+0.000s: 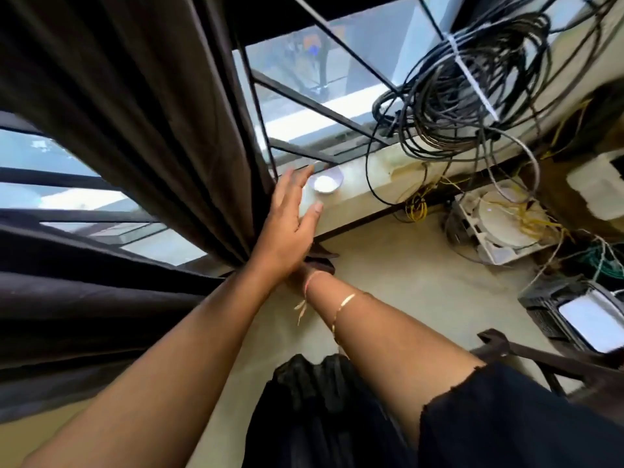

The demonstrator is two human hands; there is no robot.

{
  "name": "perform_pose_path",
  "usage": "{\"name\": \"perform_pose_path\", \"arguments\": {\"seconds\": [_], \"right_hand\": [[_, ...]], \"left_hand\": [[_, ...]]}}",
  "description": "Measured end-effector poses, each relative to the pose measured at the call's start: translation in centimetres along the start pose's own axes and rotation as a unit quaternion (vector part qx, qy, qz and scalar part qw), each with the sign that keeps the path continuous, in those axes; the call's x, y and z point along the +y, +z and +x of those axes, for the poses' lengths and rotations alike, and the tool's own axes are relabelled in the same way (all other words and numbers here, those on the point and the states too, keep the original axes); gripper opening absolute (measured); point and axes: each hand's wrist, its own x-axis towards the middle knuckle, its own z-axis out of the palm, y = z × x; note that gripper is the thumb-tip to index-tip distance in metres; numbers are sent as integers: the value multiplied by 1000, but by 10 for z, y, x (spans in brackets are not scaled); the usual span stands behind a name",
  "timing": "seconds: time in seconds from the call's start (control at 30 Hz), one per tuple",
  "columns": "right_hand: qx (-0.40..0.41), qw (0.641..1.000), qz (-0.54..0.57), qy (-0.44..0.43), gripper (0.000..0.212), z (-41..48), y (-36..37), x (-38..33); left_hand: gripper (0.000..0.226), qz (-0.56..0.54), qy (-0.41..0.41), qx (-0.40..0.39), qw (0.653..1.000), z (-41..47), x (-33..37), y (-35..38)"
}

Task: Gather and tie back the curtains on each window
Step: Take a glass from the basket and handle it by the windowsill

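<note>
Pressing curtain point(152, 113) edge, left hand point(288, 228) flat-fingered; right hand point(296, 276) hidden beneath, grip unclear; bowl point(326, 184) just beside fingertips point(308, 171).

The left hand point(290, 224) lies flat, fingers straight, against the right edge of the gathered dark curtain point(152, 130). The right hand point(297, 278) is just below the left hand, mostly hidden by it, at the curtain's bunched fabric. A small white bowl point(326, 182) stands on the sill point(358, 197) just right of the curtain.
</note>
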Motion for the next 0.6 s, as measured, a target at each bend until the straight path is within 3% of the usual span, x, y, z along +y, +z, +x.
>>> {"name": "perform_pose_path", "arguments": {"seconds": [0.13,0.33,0.43,0.6], "right_hand": [[-77,993,-81,-35,51,17,5,1],[30,978,-194,70,46,64,-70,57],[79,965,-225,107,47,91,-101,80],[111,958,-222,146,56,139,-121,113]], "left_hand": [[57,117,-139,20,983,21,-52,-34],[67,213,-316,76,921,45,-103,-38],[62,177,-313,92,929,67,-119,-28],[53,177,-194,88,961,104,-146,6]]}}
